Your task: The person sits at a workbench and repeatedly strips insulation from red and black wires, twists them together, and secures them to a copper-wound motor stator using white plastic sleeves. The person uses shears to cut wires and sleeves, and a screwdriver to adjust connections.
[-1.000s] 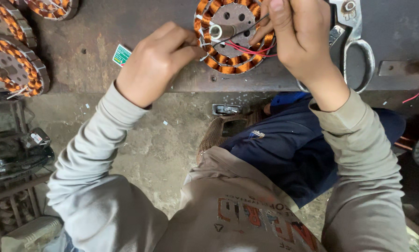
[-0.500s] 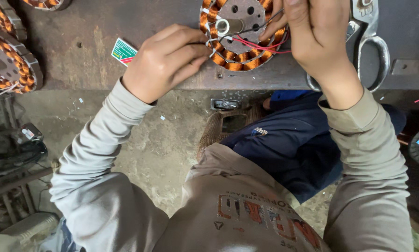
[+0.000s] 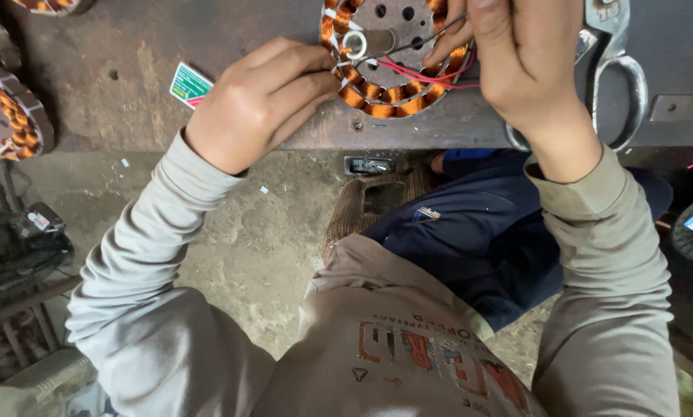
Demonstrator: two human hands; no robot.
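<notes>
The wound stator [image 3: 397, 58] lies on the counter [image 3: 169, 46] near its front edge, with the left hand [image 3: 258, 104] touching its left side and the right hand [image 3: 528, 66] over its right side. A small card [image 3: 190, 83] lies left of the stator, scissors [image 3: 613, 69] right of it, and another stator [image 3: 7, 116] far left.

Large metal scissors [image 3: 620, 73] lying on dark steel bench [image 3: 130, 93], right end; small green-and-white card [image 3: 190, 84] flat on bench, left of centre; two more copper-wound stators [image 3: 7, 116] at far left edge, partly cut off; woven stool [image 3: 366, 205] below bench; gritty concrete floor [image 3: 231, 239]; black machine [image 3: 15, 247] at lower left, indistinct.
</notes>
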